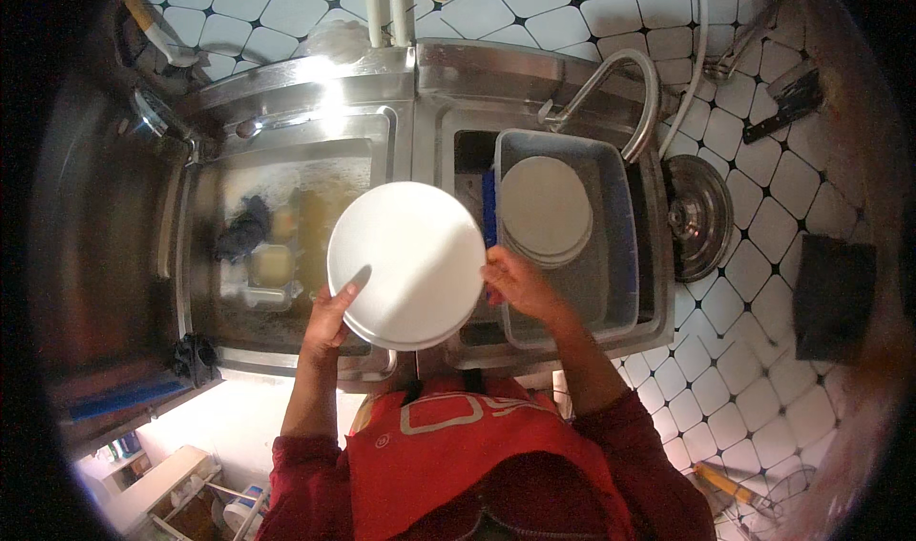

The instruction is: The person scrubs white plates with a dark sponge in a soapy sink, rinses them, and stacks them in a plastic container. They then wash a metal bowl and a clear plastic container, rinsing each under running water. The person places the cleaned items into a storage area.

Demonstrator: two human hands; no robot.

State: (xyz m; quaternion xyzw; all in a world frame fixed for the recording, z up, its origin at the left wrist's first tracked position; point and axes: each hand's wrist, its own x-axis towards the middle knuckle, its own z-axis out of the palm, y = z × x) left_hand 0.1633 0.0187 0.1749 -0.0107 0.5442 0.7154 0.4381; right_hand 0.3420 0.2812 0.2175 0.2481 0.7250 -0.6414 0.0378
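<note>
Over the divider between two sink basins, a round white plate (408, 262) is held up; a second rim along its lower edge suggests another one beneath. My left hand (333, 315) grips it at the lower left, thumb on the upper face. At the right edge, the curled fingers of my right hand (519, 283) hold the rim. Beside that hand, a grey plastic tub (622, 255) sits in the right basin, with a stack of round whitish plates (547, 205) inside it. What my fingers do under the plate is hidden.
The left basin (286, 326) holds cloudy, sudsy water, a dark cloth (245, 227) and a yellowish block, perhaps a sponge (273, 265). A curved metal faucet (647, 83) arches over the tub's far corner. A round metal lid (698, 219) stands right of the sink, against white tiles.
</note>
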